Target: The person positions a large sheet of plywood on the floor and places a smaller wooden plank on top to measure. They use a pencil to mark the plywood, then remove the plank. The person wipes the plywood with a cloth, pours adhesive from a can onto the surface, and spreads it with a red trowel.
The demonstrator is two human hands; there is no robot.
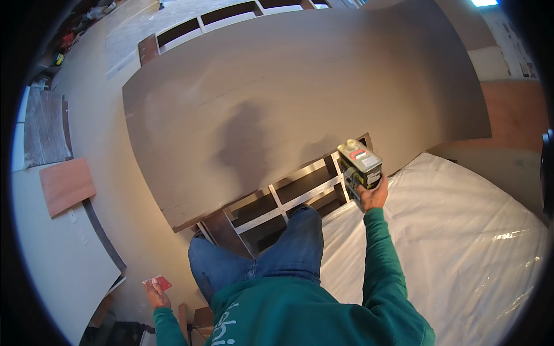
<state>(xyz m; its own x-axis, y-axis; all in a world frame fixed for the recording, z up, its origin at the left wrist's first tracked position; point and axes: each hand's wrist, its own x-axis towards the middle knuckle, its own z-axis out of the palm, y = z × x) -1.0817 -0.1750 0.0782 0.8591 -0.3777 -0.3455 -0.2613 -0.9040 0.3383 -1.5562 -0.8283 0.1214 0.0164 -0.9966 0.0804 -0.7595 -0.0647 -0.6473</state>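
Observation:
My right hand [375, 196] is closed around a rectangular can [367, 159] with a dark body and a pale, stained top with a spout. The can is tilted, above the near right edge of a large brown-grey sheet [323, 81]. My left hand [157, 295] is low at the left, gripping a small flat red spreader [165, 283] by its edge. The sheet lies on a wooden frame [271, 199], whose white-edged compartments show at its near side, in front of my knees. Shadows fall across the sheet's surface.
Beside me on the right lies a mattress-like shape under clear plastic [450, 242]. A reddish board piece [68, 185] rests on a pale panel [63, 242] to the left. A grey board [45, 127] and clutter line the far left. More framing [228, 17] shows beyond the sheet.

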